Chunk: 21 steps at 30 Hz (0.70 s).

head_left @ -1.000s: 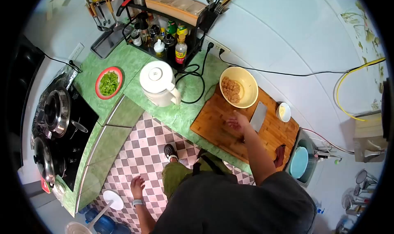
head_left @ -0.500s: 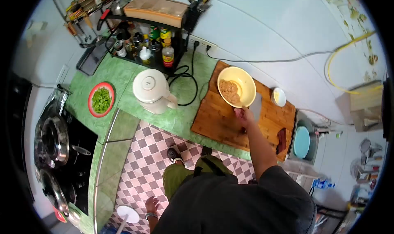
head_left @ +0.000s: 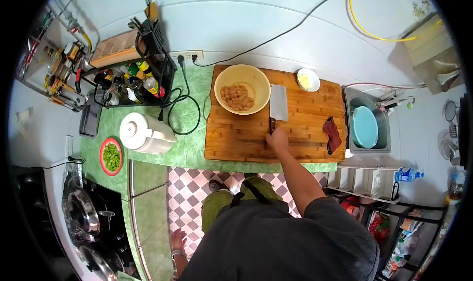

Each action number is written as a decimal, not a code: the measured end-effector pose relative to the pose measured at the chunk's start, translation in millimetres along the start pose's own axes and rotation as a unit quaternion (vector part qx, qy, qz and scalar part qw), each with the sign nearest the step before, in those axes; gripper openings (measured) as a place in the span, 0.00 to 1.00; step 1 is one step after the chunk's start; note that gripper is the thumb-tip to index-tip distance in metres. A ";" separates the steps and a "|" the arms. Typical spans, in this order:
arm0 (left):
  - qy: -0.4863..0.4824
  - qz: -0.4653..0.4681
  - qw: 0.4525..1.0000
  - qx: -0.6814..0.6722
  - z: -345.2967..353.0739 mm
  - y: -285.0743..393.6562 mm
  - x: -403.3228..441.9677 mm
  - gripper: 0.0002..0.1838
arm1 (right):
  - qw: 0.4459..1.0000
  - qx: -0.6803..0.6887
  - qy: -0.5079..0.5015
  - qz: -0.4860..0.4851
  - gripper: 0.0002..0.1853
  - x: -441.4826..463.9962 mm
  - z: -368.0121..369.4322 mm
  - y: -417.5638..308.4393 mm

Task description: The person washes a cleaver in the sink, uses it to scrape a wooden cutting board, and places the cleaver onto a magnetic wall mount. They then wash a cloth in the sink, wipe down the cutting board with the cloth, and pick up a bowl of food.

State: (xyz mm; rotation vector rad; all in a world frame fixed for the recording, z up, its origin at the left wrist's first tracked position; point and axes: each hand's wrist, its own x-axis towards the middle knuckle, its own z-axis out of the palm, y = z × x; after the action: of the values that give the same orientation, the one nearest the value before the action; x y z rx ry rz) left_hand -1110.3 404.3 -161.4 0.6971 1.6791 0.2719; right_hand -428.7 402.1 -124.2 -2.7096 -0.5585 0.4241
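Observation:
My right hand is closed on the dark handle of a cleaver, which lies on a wooden cutting board. Left of the blade stands a yellow bowl with minced meat in it. A small white bowl holding something pale yellow is at the board's back edge, and a dark red cloth-like piece lies on its right side. Down beside my body, over the checkered floor, hangs my left hand, its fingers apart and nothing in it.
A white kettle and a red-rimmed plate of chopped greens stand on the green counter. Behind them is a black rack of bottles. To the right, a sink holds a blue basin; pots sit on the stove at lower left.
The view has turned and shifted towards the board and sink. My right hand, earlier open above the board, has closed on the cleaver's handle. My left hand still hangs low.

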 end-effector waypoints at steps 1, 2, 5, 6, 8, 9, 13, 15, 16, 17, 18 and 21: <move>-0.020 0.024 0.999 0.006 7.4 10.2 -5.8 0.18 | 0.998 0.002 -0.034 0.052 0.25 1.9 -7.2 -3.8; -0.030 0.027 0.999 0.031 14.9 20.3 -11.1 0.18 | 0.998 0.008 -0.040 0.048 0.25 10.8 0.5 10.5; -0.021 0.039 0.999 0.031 31.8 31.5 -36.6 0.19 | 0.875 0.449 -0.158 0.091 0.11 36.7 9.1 67.5; -0.011 0.039 0.999 0.025 34.2 27.5 -44.3 0.19 | 0.787 0.570 -0.206 0.115 0.06 26.9 -15.8 75.0; -0.006 0.030 0.999 0.030 33.7 4.6 -55.4 0.18 | 0.785 0.580 -0.188 0.104 0.05 -11.9 -83.2 62.4; 0.011 0.001 1.000 0.028 33.1 -8.5 -60.6 0.18 | 0.783 0.583 -0.191 0.101 0.05 -22.8 -99.3 74.0; -0.003 -0.078 0.997 -0.011 20.9 -85.4 -79.3 0.20 | 0.797 0.571 -0.177 0.086 0.07 -76.7 -179.8 122.1; -0.041 -0.080 0.996 0.026 17.8 -111.9 -83.2 0.18 | 0.797 0.597 -0.085 0.037 0.09 -89.7 -200.5 176.4; -0.037 -0.142 0.989 -0.013 17.2 -122.9 -86.4 0.17 | 0.755 0.650 -0.078 0.028 0.11 -101.5 -231.0 166.8; -0.064 -0.125 0.990 0.025 13.9 -134.2 -84.5 0.17 | 0.710 0.701 -0.073 0.018 0.16 -113.5 -262.3 155.7; -0.089 -0.106 0.988 0.062 10.5 -145.4 -82.6 0.16 | 0.645 0.757 -0.101 -0.023 0.18 -107.0 -270.6 185.3; -0.078 -0.166 0.981 -0.068 7.4 -139.8 -44.4 0.15 | 0.674 0.736 0.043 -0.044 0.18 -117.8 -287.9 197.8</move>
State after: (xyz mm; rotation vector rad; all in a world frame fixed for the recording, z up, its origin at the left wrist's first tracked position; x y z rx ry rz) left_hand -1140.8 266.5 -202.2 0.3197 1.5798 0.0908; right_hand -366.8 104.2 83.9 -1.0930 -0.1207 0.4176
